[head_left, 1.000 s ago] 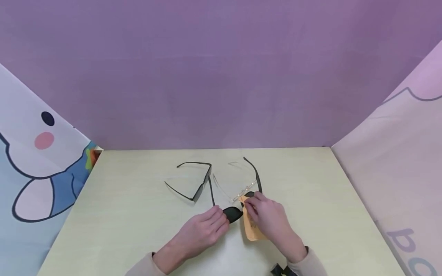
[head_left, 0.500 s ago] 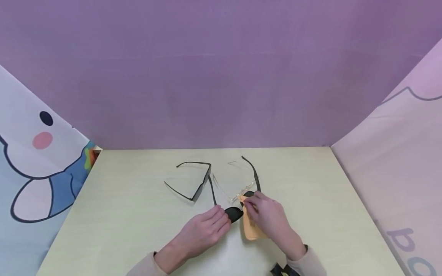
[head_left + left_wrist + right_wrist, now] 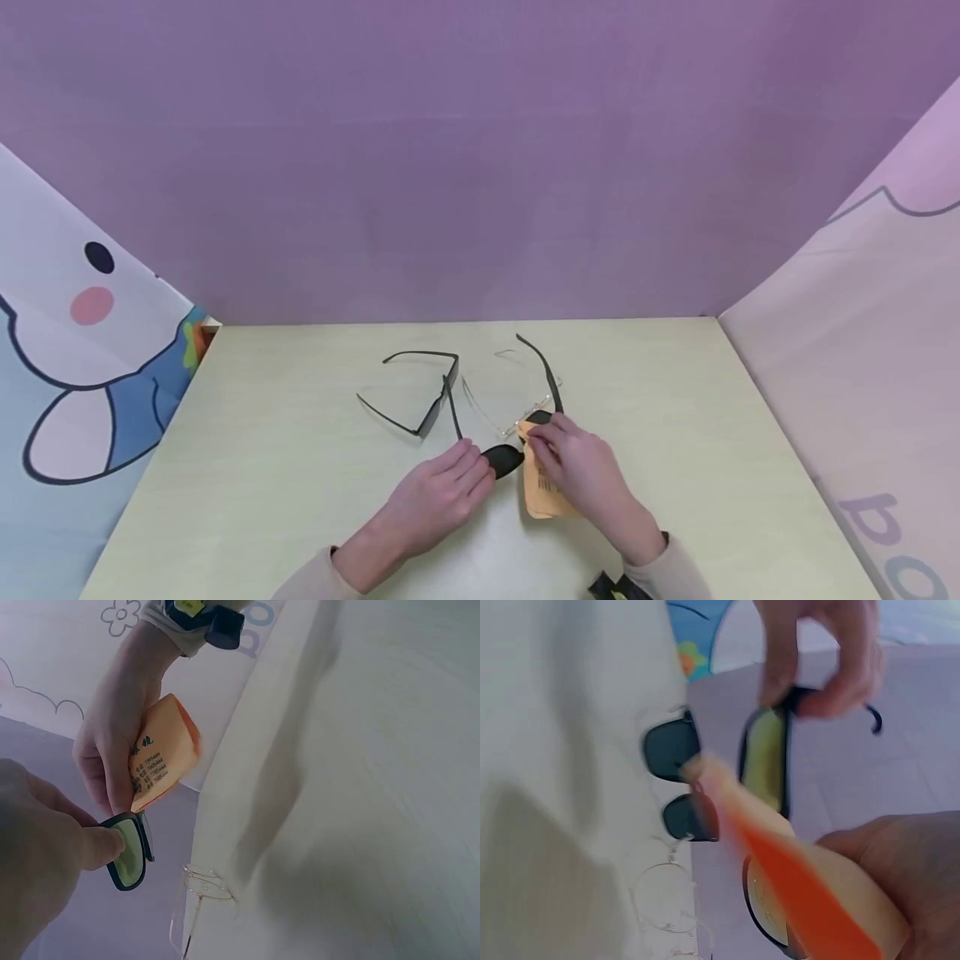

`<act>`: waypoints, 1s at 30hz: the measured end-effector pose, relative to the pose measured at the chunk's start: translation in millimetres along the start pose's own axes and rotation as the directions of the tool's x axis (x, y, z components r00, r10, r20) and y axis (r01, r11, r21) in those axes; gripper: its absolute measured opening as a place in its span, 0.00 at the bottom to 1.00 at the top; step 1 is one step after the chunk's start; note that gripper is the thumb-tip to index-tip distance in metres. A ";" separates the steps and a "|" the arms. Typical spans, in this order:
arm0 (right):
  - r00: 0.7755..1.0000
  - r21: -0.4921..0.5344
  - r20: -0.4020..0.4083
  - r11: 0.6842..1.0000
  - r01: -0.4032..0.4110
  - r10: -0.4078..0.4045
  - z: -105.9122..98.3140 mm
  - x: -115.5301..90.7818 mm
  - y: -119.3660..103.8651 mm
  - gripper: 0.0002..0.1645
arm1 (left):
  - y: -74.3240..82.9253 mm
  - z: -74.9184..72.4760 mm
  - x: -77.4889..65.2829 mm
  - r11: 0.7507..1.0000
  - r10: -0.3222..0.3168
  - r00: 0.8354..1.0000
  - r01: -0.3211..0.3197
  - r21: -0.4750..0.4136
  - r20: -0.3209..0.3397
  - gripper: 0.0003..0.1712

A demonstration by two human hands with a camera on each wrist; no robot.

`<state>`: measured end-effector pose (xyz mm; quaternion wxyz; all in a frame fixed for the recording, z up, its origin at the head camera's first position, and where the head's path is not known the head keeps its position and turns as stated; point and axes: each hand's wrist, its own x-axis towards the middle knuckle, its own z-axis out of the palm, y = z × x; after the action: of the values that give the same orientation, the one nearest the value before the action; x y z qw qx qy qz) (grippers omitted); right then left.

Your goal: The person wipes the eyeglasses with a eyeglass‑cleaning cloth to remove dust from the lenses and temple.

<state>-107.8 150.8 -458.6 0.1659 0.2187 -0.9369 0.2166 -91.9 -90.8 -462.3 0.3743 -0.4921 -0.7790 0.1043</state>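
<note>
A pair of black sunglasses [image 3: 503, 461] is held up above the table, temples unfolded and pointing away. My left hand [image 3: 438, 500] pinches its left end by the hinge, with the thumb on the inner face of the lens [image 3: 129, 859] in the left wrist view. At the other end, my right hand [image 3: 588, 471] pinches a folded orange cloth [image 3: 542, 487] with printed writing against the right lens. The cloth hangs below the fingers and looks blurred in the right wrist view. Right fingertips and part of the right lens are hidden behind it.
Another pair of black sunglasses [image 3: 429, 417] lies unfolded on the table [image 3: 262, 467], left of centre. Thin-rimmed clear glasses [image 3: 527, 415] lie just beyond the hands. A purple backdrop [image 3: 465, 167] stands behind the table, with printed cloth panels at both sides.
The held sunglasses have shifted slightly left and away, their temples swinging left. The orange cloth moves a little with the right hand. Both hands keep their grips.
</note>
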 end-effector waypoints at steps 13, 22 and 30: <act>0.999 -0.099 -0.009 0.994 -0.051 0.050 -1.2 1.9 8.4 0.02 | 1.9 0.3 1.7 1.000 0.011 0.999 -0.011 -0.011 0.036 0.30; 1.000 0.171 -0.014 0.985 -0.015 0.018 -3.2 -4.8 6.6 0.09 | 1.0 0.7 -2.0 0.995 -0.078 0.997 0.077 -0.064 -0.005 0.30; 0.979 0.365 -0.206 0.927 0.089 -0.013 0.3 -7.8 6.6 0.23 | -11.8 -0.1 7.7 0.923 -0.362 0.914 0.324 -0.206 -0.185 0.16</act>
<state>-104.4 158.7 -464.2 0.2202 0.2475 -0.8514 0.4066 -101.7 -90.1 -452.3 0.4268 -0.3859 -0.8134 -0.0856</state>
